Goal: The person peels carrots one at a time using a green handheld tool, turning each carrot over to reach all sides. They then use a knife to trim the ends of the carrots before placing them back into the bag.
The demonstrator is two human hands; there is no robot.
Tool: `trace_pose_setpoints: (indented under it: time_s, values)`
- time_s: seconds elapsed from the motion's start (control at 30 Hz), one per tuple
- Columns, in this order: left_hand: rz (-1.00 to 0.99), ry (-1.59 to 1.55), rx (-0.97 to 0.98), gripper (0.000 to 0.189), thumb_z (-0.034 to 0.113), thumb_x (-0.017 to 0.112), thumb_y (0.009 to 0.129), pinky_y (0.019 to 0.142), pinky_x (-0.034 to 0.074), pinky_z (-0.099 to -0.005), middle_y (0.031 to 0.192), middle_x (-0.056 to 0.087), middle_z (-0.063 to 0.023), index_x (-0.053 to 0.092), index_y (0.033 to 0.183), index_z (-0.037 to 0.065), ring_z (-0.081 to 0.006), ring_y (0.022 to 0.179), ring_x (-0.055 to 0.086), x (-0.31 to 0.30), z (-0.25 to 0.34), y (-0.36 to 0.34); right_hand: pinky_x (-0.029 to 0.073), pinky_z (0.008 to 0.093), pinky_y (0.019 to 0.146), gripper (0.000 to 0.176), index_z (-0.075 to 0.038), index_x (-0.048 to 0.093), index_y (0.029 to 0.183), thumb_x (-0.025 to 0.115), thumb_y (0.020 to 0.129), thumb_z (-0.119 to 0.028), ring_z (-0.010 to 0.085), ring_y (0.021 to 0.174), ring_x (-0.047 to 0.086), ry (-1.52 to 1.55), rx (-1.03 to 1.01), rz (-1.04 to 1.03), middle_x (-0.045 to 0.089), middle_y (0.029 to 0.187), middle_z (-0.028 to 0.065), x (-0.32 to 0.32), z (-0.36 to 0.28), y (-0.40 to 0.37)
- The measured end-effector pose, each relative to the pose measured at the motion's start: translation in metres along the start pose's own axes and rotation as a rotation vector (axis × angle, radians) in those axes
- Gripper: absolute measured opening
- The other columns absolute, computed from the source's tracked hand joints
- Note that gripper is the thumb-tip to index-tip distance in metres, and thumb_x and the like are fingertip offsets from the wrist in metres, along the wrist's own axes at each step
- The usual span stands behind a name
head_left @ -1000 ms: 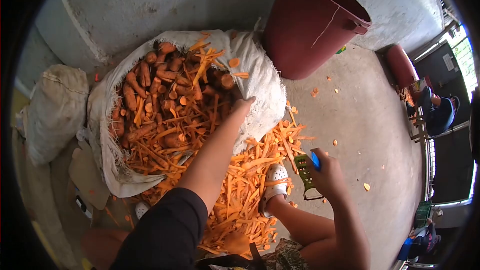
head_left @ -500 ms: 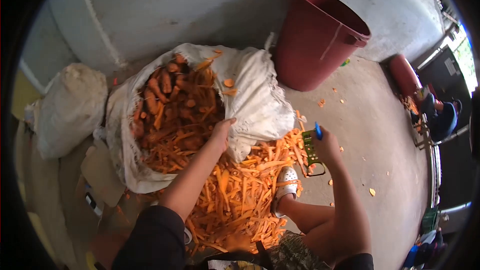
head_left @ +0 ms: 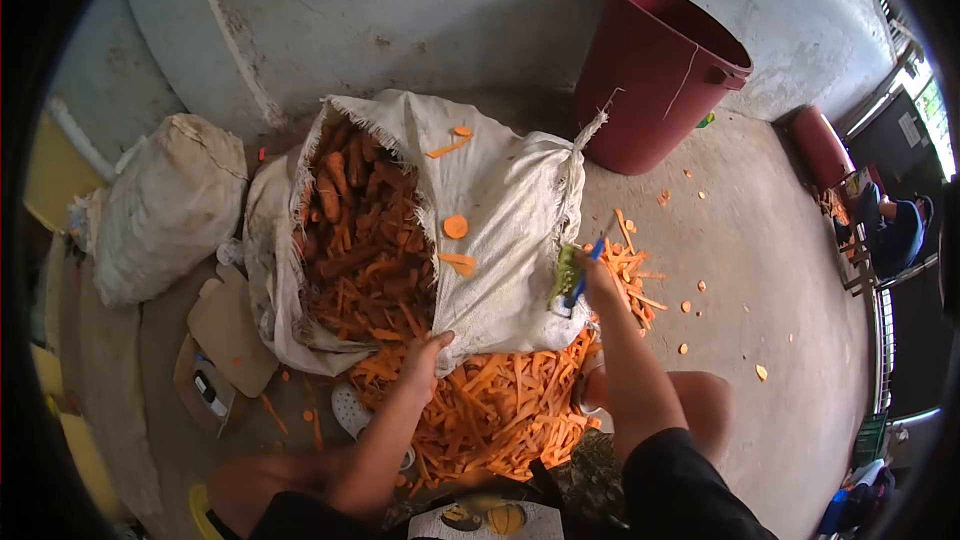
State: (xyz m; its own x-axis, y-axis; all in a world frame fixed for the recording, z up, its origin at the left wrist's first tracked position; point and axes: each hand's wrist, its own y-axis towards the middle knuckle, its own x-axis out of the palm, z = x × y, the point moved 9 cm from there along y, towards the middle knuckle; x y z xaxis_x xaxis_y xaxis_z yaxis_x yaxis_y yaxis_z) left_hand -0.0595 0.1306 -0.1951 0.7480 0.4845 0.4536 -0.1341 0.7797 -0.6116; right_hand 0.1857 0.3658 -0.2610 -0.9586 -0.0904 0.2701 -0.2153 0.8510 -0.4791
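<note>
A white woven sack (head_left: 500, 190) lies on the floor in front of me, its mouth turned left. Inside it are reddish-orange carrots (head_left: 355, 205) and cut strips. My left hand (head_left: 425, 365) grips the lower edge of the sack's mouth. My right hand (head_left: 597, 285) is closed around a green perforated tool (head_left: 567, 270) and a blue handle beside it, held against the sack's lower right side; whether these are one piece I cannot tell. Below the sack, between my legs, a heap of orange carrot strips (head_left: 500, 410) spreads out, partly covered by the cloth.
A tall red bin (head_left: 650, 90) stands behind the sack by the wall. On the left are a full white sack (head_left: 175, 210) and a piece of cardboard (head_left: 235, 330). Carrot scraps lie on the floor at right. A person (head_left: 895, 230) sits at the far right.
My left hand has drawn the sack's edge down toward me, and its cloth now covers more of the strips. My right hand has moved left with the green tool, onto the sack.
</note>
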Motion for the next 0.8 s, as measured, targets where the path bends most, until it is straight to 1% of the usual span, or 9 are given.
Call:
trace_pose_setpoints:
  time_s: [0.03,0.1,0.2,0.27,0.37,0.4,0.5,0.7,0.8]
  values:
    - [-0.005,-0.002,0.002,0.03,0.018,0.056,0.079,0.085,0.034,-0.0301,0.102,0.055,-0.0089,0.052,0.101,-0.002,-0.0179,0.097,0.049,-0.001,-0.001,0.002,0.045,0.0313,0.066,0.022,-0.001,0.053,0.101,0.049,0.084,-0.014,0.0182,0.075,0.054,0.021,0.003,-0.052,0.056,0.088,0.0076,0.014,0.011,0.002]
    - [0.0,0.024,0.032,0.032,0.022,0.058,0.078,0.087,0.031,-0.0311,0.102,0.054,-0.0087,0.053,0.099,-0.001,-0.0176,0.097,0.048,-0.002,-0.001,0.008,0.044,0.0295,0.071,0.022,0.0,0.054,0.101,0.049,0.084,-0.013,0.0186,0.078,0.055,0.147,-0.017,0.057,0.058,0.089,0.0082,0.029,0.012,-0.013]
    - [0.035,0.042,0.023,0.031,0.022,0.058,0.077,0.087,0.032,-0.0316,0.102,0.054,-0.0087,0.054,0.097,-0.002,-0.0173,0.096,0.048,-0.005,-0.001,0.011,0.044,0.0295,0.069,0.022,0.0,0.055,0.099,0.05,0.083,-0.014,0.0187,0.076,0.055,0.027,0.06,0.088,0.059,0.086,0.0081,0.042,0.004,-0.023]
    - [0.066,0.097,0.028,0.03,0.022,0.058,0.077,0.087,0.031,-0.0313,0.101,0.054,-0.0084,0.055,0.096,-0.001,-0.0167,0.096,0.048,-0.001,0.008,0.005,0.044,0.0299,0.065,0.022,0.001,0.056,0.096,0.051,0.083,-0.017,0.0184,0.072,0.056,-0.6,-0.023,0.089,0.059,0.083,0.0079,0.049,-0.005,-0.015]
    - [0.135,0.17,0.016,0.027,0.022,0.058,0.077,0.087,0.031,-0.0312,0.099,0.055,-0.0077,0.056,0.094,0.001,-0.0158,0.096,0.047,0.009,0.021,-0.008,0.044,0.031,0.062,0.024,0.001,0.056,0.095,0.052,0.083,-0.019,0.0183,0.069,0.056,-0.37,0.091,0.097,0.059,0.08,0.0078,0.038,0.001,-0.007]
    - [0.182,0.187,-0.001,0.026,0.022,0.058,0.077,0.086,0.031,-0.0313,0.097,0.056,-0.0073,0.056,0.093,0.001,-0.0154,0.095,0.047,0.008,0.023,-0.011,0.045,0.03,0.057,0.018,0.001,0.058,0.09,0.05,0.082,-0.013,0.0178,0.063,0.057,-0.35,0.082,0.13,0.06,0.074,0.0083,0.04,-0.013,-0.012]
    - [0.158,0.159,-0.008,0.024,0.022,0.058,0.078,0.085,0.032,-0.0315,0.093,0.057,-0.0062,0.057,0.09,0.001,-0.0148,0.094,0.047,0.013,0.028,-0.017,0.045,0.0313,0.056,0.02,0.002,0.058,0.091,0.051,0.08,-0.014,0.0194,0.062,0.058,-0.181,0.165,0.146,0.061,0.077,0.0093,0.027,-0.006,-0.003]
    - [0.119,0.178,0.022,0.022,0.021,0.057,0.078,0.086,0.029,-0.0313,0.095,0.056,-0.0052,0.057,0.088,0.002,-0.0153,0.096,0.046,0.005,0.028,-0.009,0.046,0.0318,0.054,0.022,0.005,0.056,0.089,0.048,0.084,-0.015,0.0192,0.061,0.058,-0.637,0.161,0.209,0.059,0.074,0.0092,0.025,0.001,0.011]
    - [0.205,0.142,0.008,0.023,0.022,0.059,0.076,0.088,0.029,-0.0311,0.102,0.053,-0.0072,0.056,0.089,0.003,-0.017,0.098,0.045,-0.002,0.037,-0.013,0.045,0.0319,0.052,0.022,0.005,0.056,0.088,0.05,0.082,-0.015,0.0194,0.058,0.057,-0.619,0.081,0.241,0.059,0.072,0.0087,0.019,0.006,0.024]
